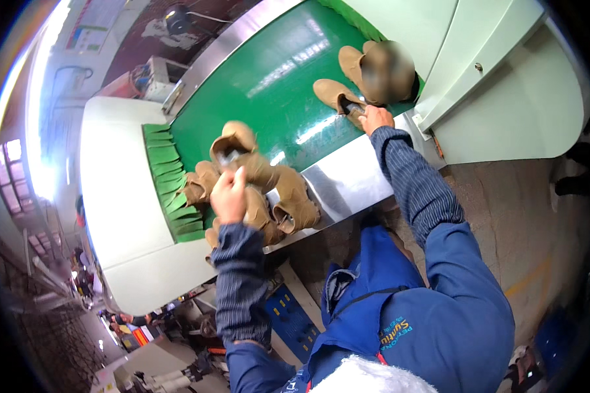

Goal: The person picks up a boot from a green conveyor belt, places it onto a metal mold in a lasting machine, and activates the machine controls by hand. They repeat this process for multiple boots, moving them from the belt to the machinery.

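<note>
My right hand (377,120) is closed on the heel end of a tan shoe (328,90), whose toe points up and to the left over the green belt (255,98). More tan shoes (351,62) stand just beyond it, partly blurred. At the left, my left hand (229,198) is closed at the back edge of another tan shoe (239,134); its fingertips are partly hidden. Around that hand several more tan shoes (294,206) lie bunched along the near side of the belt, some overlapping and tilted.
White machine housings (121,190) flank the belt, with green strip curtains (167,177) at the openings. A metal ledge (354,173) runs along the near edge. A slanted white panel (478,72) rises beside my right arm. Below left stands a blue board (292,321).
</note>
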Demonstrator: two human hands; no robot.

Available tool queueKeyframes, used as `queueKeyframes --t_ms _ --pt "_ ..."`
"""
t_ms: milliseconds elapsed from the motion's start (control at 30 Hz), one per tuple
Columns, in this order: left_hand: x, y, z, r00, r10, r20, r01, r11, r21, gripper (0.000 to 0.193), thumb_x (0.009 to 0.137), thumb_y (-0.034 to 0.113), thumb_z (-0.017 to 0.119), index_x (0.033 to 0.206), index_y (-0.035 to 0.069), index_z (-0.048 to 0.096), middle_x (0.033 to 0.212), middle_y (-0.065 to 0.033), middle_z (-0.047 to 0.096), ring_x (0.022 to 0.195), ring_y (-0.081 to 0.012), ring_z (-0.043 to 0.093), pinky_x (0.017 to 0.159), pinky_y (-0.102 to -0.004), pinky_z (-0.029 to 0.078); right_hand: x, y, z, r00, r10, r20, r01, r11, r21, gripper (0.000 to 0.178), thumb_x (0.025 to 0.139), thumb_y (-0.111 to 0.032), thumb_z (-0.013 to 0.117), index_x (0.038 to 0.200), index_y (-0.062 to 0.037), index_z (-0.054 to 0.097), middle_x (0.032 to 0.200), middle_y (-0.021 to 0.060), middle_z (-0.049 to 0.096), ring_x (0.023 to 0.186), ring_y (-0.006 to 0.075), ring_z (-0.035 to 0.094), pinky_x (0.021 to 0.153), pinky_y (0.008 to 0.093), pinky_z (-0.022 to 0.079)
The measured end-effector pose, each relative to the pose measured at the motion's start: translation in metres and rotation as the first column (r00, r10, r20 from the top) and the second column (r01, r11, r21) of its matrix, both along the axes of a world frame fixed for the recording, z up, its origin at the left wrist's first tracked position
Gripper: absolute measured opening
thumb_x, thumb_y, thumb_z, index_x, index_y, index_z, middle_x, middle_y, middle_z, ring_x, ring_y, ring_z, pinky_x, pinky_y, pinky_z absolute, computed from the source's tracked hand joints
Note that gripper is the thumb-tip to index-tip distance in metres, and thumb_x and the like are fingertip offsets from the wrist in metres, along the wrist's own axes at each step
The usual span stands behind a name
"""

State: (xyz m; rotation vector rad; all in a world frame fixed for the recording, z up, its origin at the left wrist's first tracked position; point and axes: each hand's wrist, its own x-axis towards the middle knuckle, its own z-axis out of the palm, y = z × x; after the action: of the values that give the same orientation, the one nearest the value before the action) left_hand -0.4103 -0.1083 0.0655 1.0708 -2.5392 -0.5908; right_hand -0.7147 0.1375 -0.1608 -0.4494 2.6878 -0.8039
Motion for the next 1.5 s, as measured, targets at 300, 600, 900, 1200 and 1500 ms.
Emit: queueKeyframes --t_ms 300,600,900,1200,1500 --pt "-0.156 0.09 -0.194 0.841 -0.508 0.186 0.379 0.799 0.466 0.055 0.088 0.018 0.071 0.141 0.009 0.059 0.136 -0.0217 0.064 0.123 -0.0367 0.064 0.105 -0.0424 0.05 0.003 -0.005 -0.007 0.993 -0.088 0.084 0.097 0.99 -0.106 0.032 0.089 -0.035 0.075 0.097 -0.0054 0.07 0.1 0.0229 0.073 0.098 0.0422 0.07 0.086 0.0514 0.054" --pt "0.012 0.098 -0.109 0.862 -0.501 -0.08 0.476 0.745 0.468 0.036 0.086 0.002 0.068 0.122 0.003 0.065 0.12 -0.0189 0.068 0.115 -0.0376 0.065 0.099 -0.0409 0.052 0.01 -0.04 0.054 0.958 0.088 -0.272 -0.093 0.996 -0.006 0.058 0.086 -0.031 0.078 0.138 -0.0168 0.056 0.118 0.0164 0.066 0.109 0.0382 0.064 0.091 0.0496 0.053" --pt "0.233 0.119 -0.093 0.992 0.076 0.105 -0.126 0.755 0.643 0.024 0.089 -0.001 0.065 0.112 0.0 0.072 0.111 -0.0141 0.072 0.099 -0.0243 0.071 0.088 -0.0332 0.056 -0.028 -0.147 0.036 0.987 0.158 -0.018 -0.145 0.941 0.305 0.034 0.093 -0.035 0.063 0.107 -0.0066 0.077 0.109 0.0229 0.074 0.105 0.0398 0.071 0.091 0.0506 0.056" --pt "0.23 0.061 -0.124 0.976 0.219 0.003 -0.188 0.829 0.527 0.022 0.089 0.002 0.066 0.111 -0.001 0.07 0.103 -0.0127 0.07 0.092 -0.0221 0.069 0.084 -0.0331 0.055 -0.057 -0.203 0.11 0.979 0.176 -0.097 -0.154 0.967 0.203 0.028 0.087 -0.031 0.067 0.104 -0.0112 0.077 0.109 0.0215 0.073 0.103 0.0411 0.07 0.091 0.0511 0.056" --pt "0.18 0.031 -0.126 0.926 0.283 0.251 -0.371 0.807 0.459 0.026 0.089 0.001 0.067 0.115 -0.001 0.068 0.108 -0.0148 0.067 0.094 -0.0257 0.069 0.085 -0.0349 0.057 -0.237 -0.259 0.08 0.906 0.358 -0.227 -0.322 0.93 0.179 0.052 0.098 -0.055 0.047 0.105 -0.0137 0.079 0.113 0.0158 0.074 0.105 0.0407 0.069 0.097 0.0488 0.055"
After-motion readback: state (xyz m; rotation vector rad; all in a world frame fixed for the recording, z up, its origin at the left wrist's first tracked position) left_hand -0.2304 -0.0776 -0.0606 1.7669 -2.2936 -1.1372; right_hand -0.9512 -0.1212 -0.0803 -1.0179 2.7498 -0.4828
